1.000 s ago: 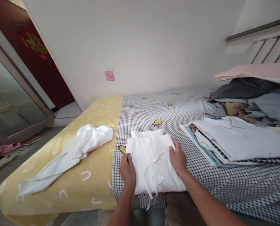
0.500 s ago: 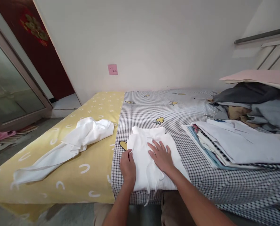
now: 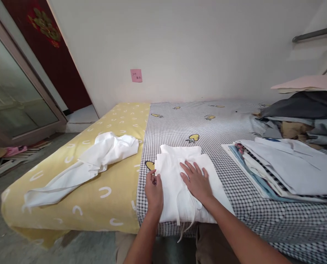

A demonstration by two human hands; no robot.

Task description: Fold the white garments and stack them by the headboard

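A folded white garment (image 3: 168, 183) with thin ties lies on the checked cloth in front of me, its ties hanging over the bed's front edge. My right hand (image 3: 196, 179) rests palm down on it with fingers spread. At the garment's left edge is my left hand (image 3: 153, 189), its fingers loosely curled in and nothing visible in them. To the left, a crumpled white garment (image 3: 105, 154) stretches across the yellow cloth, one long narrow part reaching toward the near left corner.
On the right lies a stack of folded clothes (image 3: 292, 168), a white shirt uppermost. Behind it is a heap of dark and grey clothes (image 3: 303, 106) with a pink flat piece (image 3: 311, 83) on top. The bed (image 3: 125, 216) meets a wall with a pink note (image 3: 136, 75).
The whole view has shifted, so things appear farther right. My left hand's fingers have loosened and changed shape at the garment's edge. My right hand stays flat on the garment.
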